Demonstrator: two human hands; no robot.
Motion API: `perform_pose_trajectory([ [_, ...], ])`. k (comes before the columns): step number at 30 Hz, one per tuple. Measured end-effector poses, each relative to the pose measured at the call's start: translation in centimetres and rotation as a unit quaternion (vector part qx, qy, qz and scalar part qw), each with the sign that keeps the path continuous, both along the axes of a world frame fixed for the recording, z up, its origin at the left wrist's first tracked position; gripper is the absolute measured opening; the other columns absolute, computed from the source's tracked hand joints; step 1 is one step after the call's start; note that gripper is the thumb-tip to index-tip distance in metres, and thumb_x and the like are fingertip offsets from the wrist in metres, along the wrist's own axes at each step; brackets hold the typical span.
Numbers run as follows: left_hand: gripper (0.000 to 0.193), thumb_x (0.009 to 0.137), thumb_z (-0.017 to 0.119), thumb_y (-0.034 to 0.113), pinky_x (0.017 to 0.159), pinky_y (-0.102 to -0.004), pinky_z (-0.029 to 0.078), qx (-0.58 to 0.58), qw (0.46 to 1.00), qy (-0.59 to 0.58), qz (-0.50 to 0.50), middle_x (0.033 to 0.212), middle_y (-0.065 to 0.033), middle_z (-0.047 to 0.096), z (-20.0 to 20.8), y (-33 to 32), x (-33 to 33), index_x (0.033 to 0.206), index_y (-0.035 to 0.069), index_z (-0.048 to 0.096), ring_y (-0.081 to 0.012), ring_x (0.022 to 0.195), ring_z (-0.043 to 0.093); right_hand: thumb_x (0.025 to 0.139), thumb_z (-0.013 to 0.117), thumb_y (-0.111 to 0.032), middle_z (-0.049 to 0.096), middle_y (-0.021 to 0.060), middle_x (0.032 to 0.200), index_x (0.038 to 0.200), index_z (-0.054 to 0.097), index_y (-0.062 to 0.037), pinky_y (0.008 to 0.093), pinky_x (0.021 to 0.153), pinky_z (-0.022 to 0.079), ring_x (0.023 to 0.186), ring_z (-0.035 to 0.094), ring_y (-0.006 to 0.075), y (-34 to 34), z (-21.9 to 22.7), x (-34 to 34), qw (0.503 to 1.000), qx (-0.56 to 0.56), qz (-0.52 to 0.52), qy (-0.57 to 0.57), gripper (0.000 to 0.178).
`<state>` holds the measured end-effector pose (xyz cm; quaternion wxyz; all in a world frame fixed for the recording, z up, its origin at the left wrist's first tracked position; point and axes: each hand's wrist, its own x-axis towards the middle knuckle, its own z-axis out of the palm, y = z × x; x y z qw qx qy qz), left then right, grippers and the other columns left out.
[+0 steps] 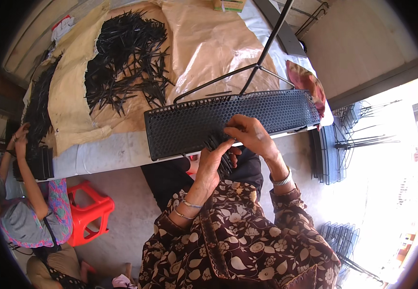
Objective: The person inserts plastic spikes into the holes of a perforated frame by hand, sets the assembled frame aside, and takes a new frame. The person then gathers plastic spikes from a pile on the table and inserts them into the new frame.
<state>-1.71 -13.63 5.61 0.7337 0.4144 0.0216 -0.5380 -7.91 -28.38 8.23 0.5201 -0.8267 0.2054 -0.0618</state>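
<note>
A long black perforated metal panel lies at the table's near edge, slanting up to the right. My left hand grips a bundle of thin black rods just below the panel's front edge. My right hand rests on the panel's lower edge, fingers pinched on a single black rod beside the bundle. A large heap of the same black rods is spread over tan paper farther back on the table.
A black wire frame rises behind the panel. Another person sits at the left, hands on a stack of black parts. A red plastic stool stands on the floor. Wire racks lean at the right.
</note>
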Motion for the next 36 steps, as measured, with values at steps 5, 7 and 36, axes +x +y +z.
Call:
perform_pose_trajectory([
  [5,0.020,0.087,0.068,0.019,0.053,-0.0280,0.053,0.014,0.999,0.035,0.028,0.083,-0.0144,0.070,-0.1,-0.1,0.2,0.094,0.000,0.066,-0.0185,0.065,0.067,0.088,0.063,-0.012,0.061,0.0057,0.070,0.088,0.063,0.0039,0.0258,0.057,0.045,0.064,0.056,0.0094,-0.3,1.0,-0.3,0.996,0.072,-0.045,0.008,0.016],
  [7,0.021,0.087,0.068,0.020,0.055,-0.0288,0.055,0.020,0.999,0.026,0.031,0.086,-0.0155,0.070,0.0,-0.2,0.3,0.096,0.000,0.065,-0.0204,0.068,0.069,0.089,0.061,-0.009,0.062,0.0070,0.069,0.089,0.062,0.0039,0.0253,0.055,0.047,0.061,0.059,0.0103,-0.2,0.8,-0.3,0.991,0.094,-0.069,-0.060,0.013],
  [36,0.026,0.092,0.061,0.026,0.054,-0.0275,0.048,0.028,0.998,0.059,-0.024,0.066,-0.0027,0.055,-1.1,0.0,-0.3,0.099,0.001,0.060,-0.0124,0.055,0.053,0.086,0.066,-0.022,0.064,0.0104,0.089,0.099,0.069,-0.0093,0.0358,0.068,0.051,0.079,0.065,0.0279,-2.7,-2.5,3.5,0.903,-0.395,-0.162,-0.056,0.018],
])
